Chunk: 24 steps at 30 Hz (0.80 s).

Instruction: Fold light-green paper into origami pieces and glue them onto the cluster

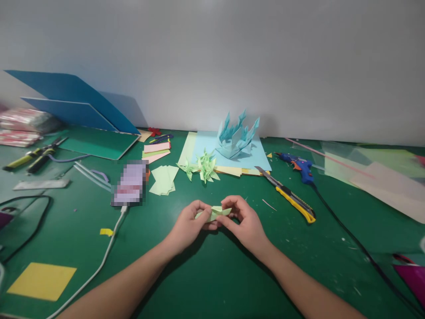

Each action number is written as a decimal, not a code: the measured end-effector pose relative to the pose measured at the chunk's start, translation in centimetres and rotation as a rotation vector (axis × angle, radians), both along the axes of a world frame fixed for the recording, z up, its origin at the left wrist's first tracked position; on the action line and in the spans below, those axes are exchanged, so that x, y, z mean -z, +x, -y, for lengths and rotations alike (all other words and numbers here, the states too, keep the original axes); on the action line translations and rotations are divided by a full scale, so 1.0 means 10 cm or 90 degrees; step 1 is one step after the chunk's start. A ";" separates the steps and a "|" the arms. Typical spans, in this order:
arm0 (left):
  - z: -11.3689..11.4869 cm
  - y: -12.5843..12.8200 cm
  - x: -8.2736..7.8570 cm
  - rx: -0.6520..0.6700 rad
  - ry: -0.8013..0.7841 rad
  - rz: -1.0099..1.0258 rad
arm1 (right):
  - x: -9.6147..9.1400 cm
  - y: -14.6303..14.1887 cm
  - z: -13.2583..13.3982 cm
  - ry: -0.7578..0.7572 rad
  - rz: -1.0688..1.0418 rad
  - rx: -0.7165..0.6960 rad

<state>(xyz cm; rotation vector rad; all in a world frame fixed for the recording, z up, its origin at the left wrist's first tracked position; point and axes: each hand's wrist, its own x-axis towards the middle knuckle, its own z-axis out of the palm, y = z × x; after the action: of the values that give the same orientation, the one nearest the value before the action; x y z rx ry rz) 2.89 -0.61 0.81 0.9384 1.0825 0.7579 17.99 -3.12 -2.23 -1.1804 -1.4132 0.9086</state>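
Note:
Between both hands is a small folded piece of light green paper (217, 212), held just above the green table. My left hand (192, 219) pinches its left end with the thumb in front. On the right end, my right hand (241, 219) grips it between thumb and curled fingers. Some fingers are hidden behind the paper. Beyond the hands lie several folded green paper flowers (207, 166). Left of those is a small stack of light green paper pieces (164, 180). Farther back, a blue folded-paper piece with upright points (234, 139) stands on light blue sheets (202, 146).
A yellow utility knife (292, 201) with its blade out lies right of my hands, near a blue glue gun (303, 168) and its black cord. Leftward are a phone (130, 182) on a white cable (108, 252), a yellow paper (42, 281) and pliers (43, 155). A wall stands behind.

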 end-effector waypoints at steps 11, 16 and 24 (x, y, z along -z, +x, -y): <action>0.01 0.02 0.01 -0.015 -0.006 0.020 | -0.06 0.01 0.02 0.207 0.226 0.020; 0.01 0.02 0.01 -0.025 -0.009 0.011 | -0.07 -0.01 0.05 0.283 0.329 0.055; 0.01 0.02 0.03 0.007 0.011 -0.031 | -0.10 -0.03 0.08 0.336 0.489 0.084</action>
<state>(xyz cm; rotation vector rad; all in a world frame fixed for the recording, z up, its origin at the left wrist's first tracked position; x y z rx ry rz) 3.06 -0.68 0.47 0.9815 1.1131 0.7395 17.66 -3.90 -1.22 -1.2295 -1.9843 -0.0687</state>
